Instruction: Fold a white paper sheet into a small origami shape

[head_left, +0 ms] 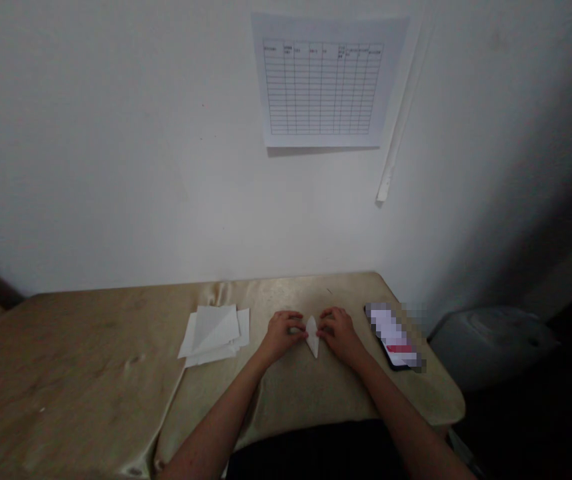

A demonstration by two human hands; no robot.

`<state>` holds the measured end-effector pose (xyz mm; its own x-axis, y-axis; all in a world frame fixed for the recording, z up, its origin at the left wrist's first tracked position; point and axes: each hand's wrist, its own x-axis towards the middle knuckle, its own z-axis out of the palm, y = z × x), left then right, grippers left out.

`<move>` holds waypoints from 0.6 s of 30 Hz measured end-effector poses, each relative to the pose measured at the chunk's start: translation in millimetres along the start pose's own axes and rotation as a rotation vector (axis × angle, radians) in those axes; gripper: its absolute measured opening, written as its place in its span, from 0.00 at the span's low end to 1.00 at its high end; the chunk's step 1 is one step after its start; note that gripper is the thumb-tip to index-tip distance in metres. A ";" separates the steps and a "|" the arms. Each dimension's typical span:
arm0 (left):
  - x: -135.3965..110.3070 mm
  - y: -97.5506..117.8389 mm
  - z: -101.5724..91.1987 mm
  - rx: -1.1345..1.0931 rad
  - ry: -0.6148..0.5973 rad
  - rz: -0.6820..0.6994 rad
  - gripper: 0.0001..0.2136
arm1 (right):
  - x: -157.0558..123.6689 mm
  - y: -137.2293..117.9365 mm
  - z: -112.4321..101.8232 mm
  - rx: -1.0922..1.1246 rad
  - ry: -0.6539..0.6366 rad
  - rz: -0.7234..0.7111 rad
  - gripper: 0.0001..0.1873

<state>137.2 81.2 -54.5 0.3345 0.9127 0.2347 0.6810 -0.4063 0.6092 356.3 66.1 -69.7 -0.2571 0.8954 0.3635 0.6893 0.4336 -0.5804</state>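
Between my two hands is a small piece of folded white paper, narrow and kite-shaped, its sharp point towards me. My left hand pinches its left edge with thumb and fingertips. On the opposite edge, the fingers of my right hand close in the same way. Both wrists rest low over the cloth-covered table. A loose stack of white paper sheets lies to the left of my left hand, the sheets turned at differing angles. Right of my right hand is a phone with a lit, pixelated screen.
A shiny gold-brown cloth covers the table, with a raised fold running towards me on the left. The white wall behind carries a printed table sheet and a cable strip. A pale rounded object stands beyond the right edge.
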 end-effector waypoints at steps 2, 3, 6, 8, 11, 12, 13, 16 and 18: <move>-0.3 1.9 0.5 0.006 0.002 -0.016 0.04 | 0.0 0.2 -0.1 0.006 -0.008 -0.004 0.03; -0.4 2.6 0.7 0.006 0.005 -0.022 0.04 | 0.1 0.3 -0.2 0.008 -0.012 -0.007 0.03; -0.7 4.0 1.5 -0.002 0.018 -0.034 0.04 | 0.2 0.3 -0.5 0.010 -0.024 -0.023 0.03; -0.7 4.4 2.0 -0.007 0.025 -0.041 0.04 | 0.2 -0.2 -0.6 0.007 -0.031 -0.030 0.03; -0.7 5.4 2.6 -0.004 0.024 -0.058 0.04 | -0.2 -1.4 -0.5 0.003 -0.044 -0.029 0.03; -0.7 5.9 2.8 0.001 0.023 -0.065 0.04 | -0.4 -1.8 -0.4 0.003 -0.048 -0.029 0.03; -0.7 6.6 2.9 0.006 0.022 -0.072 0.04 | -0.7 -2.1 -0.3 0.004 -0.049 -0.029 0.03; -0.9 8.8 2.8 0.020 0.019 -0.092 0.04 | -1.1 -2.4 -0.2 0.002 -0.051 -0.036 0.03; -1.1 10.1 2.5 0.022 0.019 -0.094 0.04 | -1.2 -2.3 -0.3 -0.003 -0.054 -0.041 0.03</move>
<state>145.3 76.1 -50.5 0.2558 0.9475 0.1918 0.7234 -0.3192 0.6122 355.2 64.0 -68.5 -0.3213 0.8813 0.3465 0.6795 0.4694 -0.5639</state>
